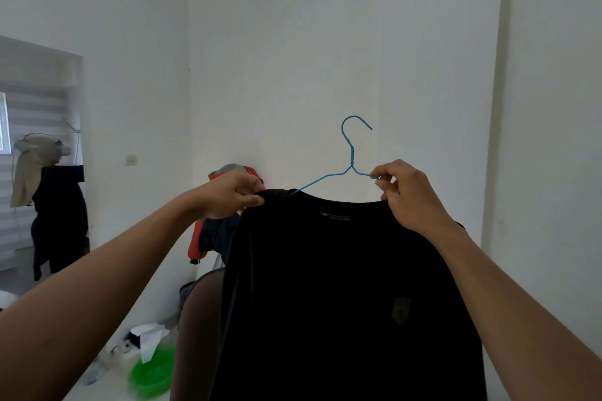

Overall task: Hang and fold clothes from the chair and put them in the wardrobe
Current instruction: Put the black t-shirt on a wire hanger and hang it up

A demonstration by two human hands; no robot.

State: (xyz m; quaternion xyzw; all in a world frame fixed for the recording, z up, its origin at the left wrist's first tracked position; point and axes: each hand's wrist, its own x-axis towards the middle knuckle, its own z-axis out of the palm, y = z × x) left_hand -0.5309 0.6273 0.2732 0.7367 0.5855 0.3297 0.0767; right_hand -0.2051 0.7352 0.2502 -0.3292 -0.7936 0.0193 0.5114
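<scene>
I hold a black t-shirt (342, 286) up in front of me, its collar facing me. A blue wire hanger (351, 153) rises out of the neck opening, its left arm inside the shirt and its hook pointing up. My left hand (229, 194) pinches the shirt's left shoulder. My right hand (407, 192) grips the shirt's right shoulder and pinches the hanger's right arm between thumb and finger. Behind the shirt, a chair with red and dark clothes (208, 231) piled on it stands against the wall. No wardrobe is in view.
A mirror or opening (42, 156) at the left shows a figure in dark clothing. On the floor at lower left lie a green basin (153, 371), a white bag (146, 338) and small items. White walls fill the background.
</scene>
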